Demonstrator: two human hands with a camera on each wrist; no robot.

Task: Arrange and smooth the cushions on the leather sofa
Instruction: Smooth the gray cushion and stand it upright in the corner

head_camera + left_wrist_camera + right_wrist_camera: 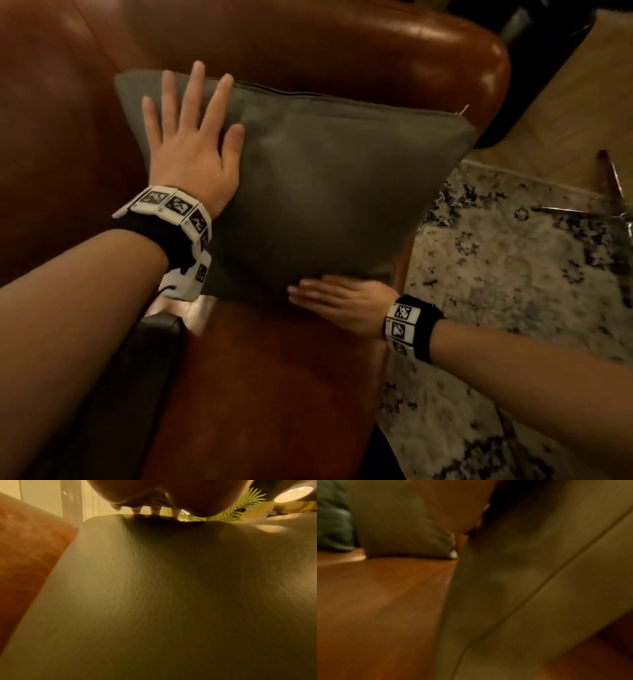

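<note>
A grey-green square cushion (325,192) leans against the back of the brown leather sofa (274,370), near its right arm. My left hand (191,137) lies flat on the cushion's upper left part, fingers spread and straight. My right hand (339,301) presses its straight fingers against the cushion's bottom edge, where it meets the seat. In the left wrist view the cushion (154,595) fills the frame, with my fingertips (137,510) at its top edge. The blurred right wrist view shows this cushion (513,574) close up and another grey cushion (402,527) further along the seat.
The sofa's rounded right arm (472,65) curves behind the cushion. A mottled grey and white rug (513,291) covers the floor on the right, with thin metal legs (613,185) on it. A dark cushion (332,520) sits at the far left. A green plant (240,509) stands behind the sofa.
</note>
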